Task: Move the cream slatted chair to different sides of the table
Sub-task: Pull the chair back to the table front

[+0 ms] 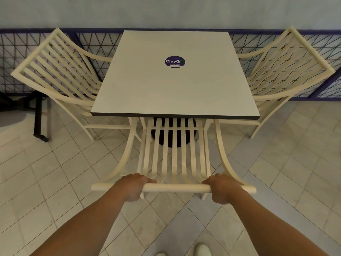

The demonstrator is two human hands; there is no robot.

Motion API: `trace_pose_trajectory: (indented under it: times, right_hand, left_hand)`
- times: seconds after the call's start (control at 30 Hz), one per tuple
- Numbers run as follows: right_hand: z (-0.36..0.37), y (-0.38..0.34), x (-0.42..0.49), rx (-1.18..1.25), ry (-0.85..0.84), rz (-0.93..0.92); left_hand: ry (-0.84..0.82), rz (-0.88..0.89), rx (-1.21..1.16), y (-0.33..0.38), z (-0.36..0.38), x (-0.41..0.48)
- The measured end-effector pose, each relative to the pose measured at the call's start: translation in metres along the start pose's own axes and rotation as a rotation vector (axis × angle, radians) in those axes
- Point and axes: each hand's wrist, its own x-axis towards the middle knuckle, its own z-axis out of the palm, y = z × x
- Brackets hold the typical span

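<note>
Closely, left chair [55, 69], right chair [287, 65] flank table [175, 89].

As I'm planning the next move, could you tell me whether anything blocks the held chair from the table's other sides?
Yes. The left chair and right chair fill those sides, and the purple railing runs along the table's far edge. The left hand and right hand grip the held chair.
</note>
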Motion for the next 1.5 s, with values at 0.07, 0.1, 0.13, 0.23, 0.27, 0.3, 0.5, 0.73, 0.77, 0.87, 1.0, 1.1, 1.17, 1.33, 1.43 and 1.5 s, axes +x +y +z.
trace_pose_trajectory:
  times: [0.07, 0.1, 0.13, 0.23, 0.27, 0.3, 0.5, 0.73, 0.77, 0.87, 1.0, 1.1, 1.17, 1.33, 1.43, 1.5]
  right_hand:
    - [0.001, 0.000, 0.001, -0.003, 0.005, 0.000]
    - [0.001, 0.000, 0.002, -0.003, 0.007, 0.001]
    - [0.001, 0.000, 0.002, 0.000, 0.004, 0.003]
    - [0.001, -0.001, 0.003, 0.006, -0.007, 0.007]
    - [0.000, -0.001, 0.002, 0.006, -0.010, 0.008]
    - [0.000, -0.001, 0.002, 0.004, -0.014, 0.007]
    - [0.002, 0.001, 0.003, -0.016, -0.009, 0.020]
    - [0.007, -0.005, -0.005, -0.053, 0.046, 0.069]
    - [0.008, -0.007, -0.010, -0.054, 0.068, 0.075]
    - [0.011, -0.016, -0.026, -0.052, 0.117, 0.077]
    - [0.017, -0.037, -0.059, -0.008, 0.181, 0.040]
    - [0.021, -0.056, -0.091, 0.072, 0.147, 0.037]
    - [0.028, -0.066, -0.107, 0.117, 0.112, 0.036]
    - [0.057, -0.090, -0.139, 0.103, -0.119, 0.017]
    - [0.067, -0.099, -0.145, 0.103, -0.191, -0.012]
    - [0.073, -0.104, -0.148, 0.127, -0.201, -0.031]
  left_hand:
    - [0.006, -0.001, 0.000, -0.001, 0.001, 0.001]
    - [0.014, -0.006, 0.000, -0.002, 0.002, 0.002]
    - [0.016, -0.011, -0.001, -0.003, 0.003, 0.002]
    - [0.013, -0.012, -0.001, -0.003, 0.003, 0.002]
    - [0.011, -0.010, 0.000, -0.003, 0.002, 0.002]
    - [0.007, -0.011, 0.004, -0.003, 0.002, 0.002]
    - [0.027, -0.027, 0.030, -0.006, 0.006, 0.007]
    - [0.254, -0.079, 0.104, -0.001, 0.031, 0.004]
    - [0.248, -0.090, 0.099, 0.002, 0.033, -0.001]
    - [0.230, -0.063, 0.060, 0.015, 0.040, -0.018]
    - [0.217, -0.014, 0.005, 0.034, 0.042, -0.050]
    - [0.189, 0.034, -0.065, 0.043, 0.049, -0.077]
    - [0.143, 0.047, -0.135, 0.046, 0.057, -0.092]
    - [-0.127, 0.011, -0.242, 0.050, 0.089, -0.131]
    - [-0.151, -0.016, -0.292, 0.055, 0.103, -0.148]
    - [-0.125, -0.039, -0.340, 0.057, 0.113, -0.158]
